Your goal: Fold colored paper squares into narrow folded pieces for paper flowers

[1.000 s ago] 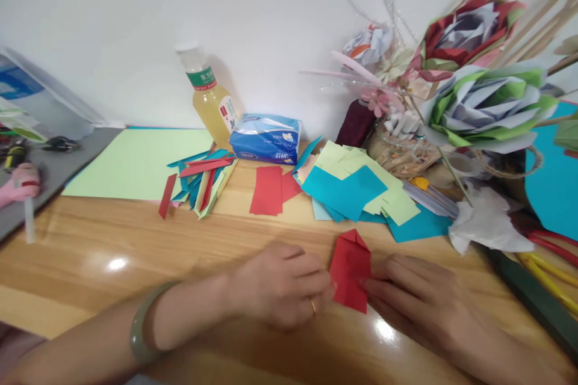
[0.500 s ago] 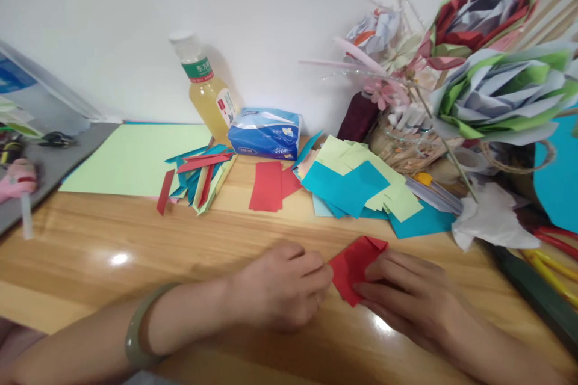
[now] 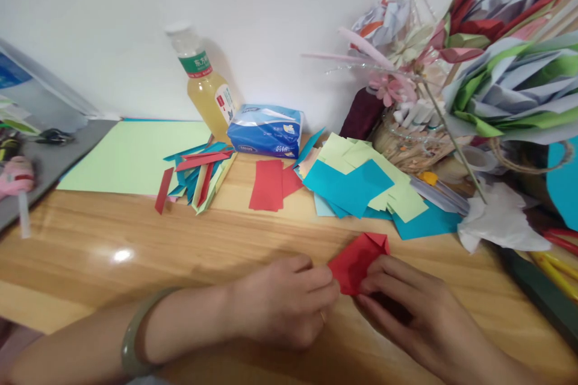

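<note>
Red paper point(image 3: 359, 261), folded over at its top corner, lies between both hands just above the desk point(image 3: 180, 234). The left hand point(image 3: 289, 301), fingers curled, pinches its left edge; the right hand point(image 3: 406, 301) grips its right side between thumb and fingers. Beyond them, flat red slips point(image 3: 266, 185) lie between a heap of folded strips point(image 3: 203, 174) and a pile of blue and pale green pieces point(image 3: 352, 180). Farther back, a blue tissue pack point(image 3: 265, 132) sits beside a bottle of yellow drink point(image 3: 208, 96), near the wall point(image 3: 271, 24).
</note>
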{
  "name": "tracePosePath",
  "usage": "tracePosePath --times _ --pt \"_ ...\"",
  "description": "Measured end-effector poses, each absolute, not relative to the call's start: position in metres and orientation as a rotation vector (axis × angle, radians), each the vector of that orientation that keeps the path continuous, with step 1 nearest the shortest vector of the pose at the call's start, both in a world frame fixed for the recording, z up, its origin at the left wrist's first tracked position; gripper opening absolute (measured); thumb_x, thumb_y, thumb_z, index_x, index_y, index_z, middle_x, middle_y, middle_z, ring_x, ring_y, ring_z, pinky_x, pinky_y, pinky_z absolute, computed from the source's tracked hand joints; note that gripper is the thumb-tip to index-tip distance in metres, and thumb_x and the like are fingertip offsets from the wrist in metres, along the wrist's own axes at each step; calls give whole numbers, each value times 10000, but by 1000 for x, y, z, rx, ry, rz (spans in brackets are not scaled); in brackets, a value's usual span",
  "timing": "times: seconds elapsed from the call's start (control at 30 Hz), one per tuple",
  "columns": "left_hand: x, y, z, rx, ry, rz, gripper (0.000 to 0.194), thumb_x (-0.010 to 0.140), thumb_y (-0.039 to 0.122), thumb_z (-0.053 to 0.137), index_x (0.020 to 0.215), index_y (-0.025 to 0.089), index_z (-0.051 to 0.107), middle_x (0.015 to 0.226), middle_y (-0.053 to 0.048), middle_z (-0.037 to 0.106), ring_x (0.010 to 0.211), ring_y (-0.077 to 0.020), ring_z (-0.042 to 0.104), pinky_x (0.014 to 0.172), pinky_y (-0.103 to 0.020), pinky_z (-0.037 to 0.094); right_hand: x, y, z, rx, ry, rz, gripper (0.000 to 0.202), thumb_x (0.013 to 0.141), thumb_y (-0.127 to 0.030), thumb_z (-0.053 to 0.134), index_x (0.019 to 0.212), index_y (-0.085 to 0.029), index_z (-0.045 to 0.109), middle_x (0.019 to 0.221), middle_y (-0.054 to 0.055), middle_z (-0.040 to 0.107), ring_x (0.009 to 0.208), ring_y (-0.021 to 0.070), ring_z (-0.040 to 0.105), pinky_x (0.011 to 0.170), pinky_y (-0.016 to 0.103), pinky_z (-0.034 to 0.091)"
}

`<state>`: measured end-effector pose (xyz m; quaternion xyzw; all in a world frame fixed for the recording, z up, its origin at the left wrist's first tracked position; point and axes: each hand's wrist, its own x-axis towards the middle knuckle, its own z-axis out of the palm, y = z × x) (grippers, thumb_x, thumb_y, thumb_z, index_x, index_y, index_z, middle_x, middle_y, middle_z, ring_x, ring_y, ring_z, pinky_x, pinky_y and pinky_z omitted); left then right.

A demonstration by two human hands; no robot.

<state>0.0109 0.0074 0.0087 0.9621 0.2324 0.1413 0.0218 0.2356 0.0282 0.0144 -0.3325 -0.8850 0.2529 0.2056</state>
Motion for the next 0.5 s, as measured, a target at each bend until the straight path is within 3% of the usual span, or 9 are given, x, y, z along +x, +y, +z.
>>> tracePosePath --times 0.5 --pt "12 3 8 2903 774 375 178 863 131 482 757 156 623 966 -44 588 840 -189 501 564 -288 424 230 25 12 -1158 -2551 588 135 898 -223 431 768 -220 463 741 14 548 615 150 537 513 262 389"
